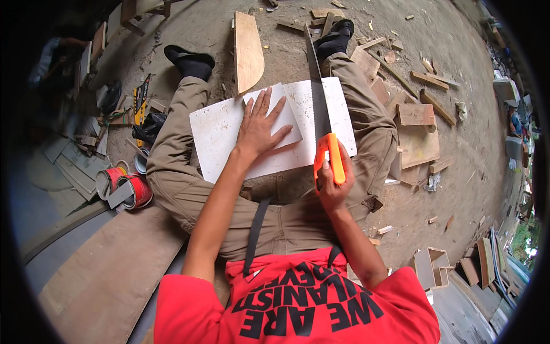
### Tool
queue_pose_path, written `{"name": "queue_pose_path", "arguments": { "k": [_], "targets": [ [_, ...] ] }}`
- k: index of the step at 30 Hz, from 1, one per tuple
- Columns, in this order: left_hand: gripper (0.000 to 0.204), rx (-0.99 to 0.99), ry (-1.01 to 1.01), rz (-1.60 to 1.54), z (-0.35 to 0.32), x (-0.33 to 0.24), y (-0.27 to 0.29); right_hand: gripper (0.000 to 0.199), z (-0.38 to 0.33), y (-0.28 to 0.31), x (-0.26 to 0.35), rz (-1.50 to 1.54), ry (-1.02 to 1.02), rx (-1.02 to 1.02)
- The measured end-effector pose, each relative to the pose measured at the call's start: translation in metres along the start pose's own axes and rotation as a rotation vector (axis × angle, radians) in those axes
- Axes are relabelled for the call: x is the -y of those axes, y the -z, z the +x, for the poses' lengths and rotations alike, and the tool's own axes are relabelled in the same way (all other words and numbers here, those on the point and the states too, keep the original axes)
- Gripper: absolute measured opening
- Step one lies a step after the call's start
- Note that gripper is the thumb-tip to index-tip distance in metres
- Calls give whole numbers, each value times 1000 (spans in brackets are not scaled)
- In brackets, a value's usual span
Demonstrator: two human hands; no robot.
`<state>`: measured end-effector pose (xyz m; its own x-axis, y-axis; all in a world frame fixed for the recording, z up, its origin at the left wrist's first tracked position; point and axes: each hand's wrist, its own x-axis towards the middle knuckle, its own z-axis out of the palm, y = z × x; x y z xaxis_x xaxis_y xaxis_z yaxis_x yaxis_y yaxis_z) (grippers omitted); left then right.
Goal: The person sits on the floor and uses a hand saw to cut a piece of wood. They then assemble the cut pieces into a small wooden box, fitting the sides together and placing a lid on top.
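Observation:
A white board [217, 135] lies across my legs, its surface specked with brown. On top of it rests a smaller white piece [289, 129]. My left hand [260, 126] lies flat with spread fingers, pressing on the smaller piece. In my right hand [333, 180] is the orange handle of a hand saw [321, 109]. The saw's long blade runs away from me over the right part of the board, its tip near my right shoe. Whether the teeth are inside a cut, I cannot tell.
A plywood piece [247, 54] with a rounded corner lies beyond the board. Wood offcuts [415, 114] litter the ground at right. Red cans [136, 192] stand by my left knee, near a yellow-handled saw [140, 106]. A brown sheet [109, 269] lies at lower left.

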<state>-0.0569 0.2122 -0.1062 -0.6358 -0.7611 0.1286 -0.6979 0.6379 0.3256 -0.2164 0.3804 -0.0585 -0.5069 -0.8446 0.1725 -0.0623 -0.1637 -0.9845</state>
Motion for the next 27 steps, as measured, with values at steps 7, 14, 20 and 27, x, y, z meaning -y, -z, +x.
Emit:
{"name": "queue_pose_path", "arguments": {
  "k": [7,14,20,27],
  "targets": [
    [66,-20,307,75,0,-55,-1,48,7,8,4,117,-82,-90],
    [85,-88,289,49,2,-24,18,49,5,12,-4,167,-100,-115],
    [91,-106,275,-8,-11,-27,8,48,9,13,-10,205,-135,-133],
    [135,52,404,91,-2,-59,15,49,8,16,-27,113,-120,-117]
  ]
}}
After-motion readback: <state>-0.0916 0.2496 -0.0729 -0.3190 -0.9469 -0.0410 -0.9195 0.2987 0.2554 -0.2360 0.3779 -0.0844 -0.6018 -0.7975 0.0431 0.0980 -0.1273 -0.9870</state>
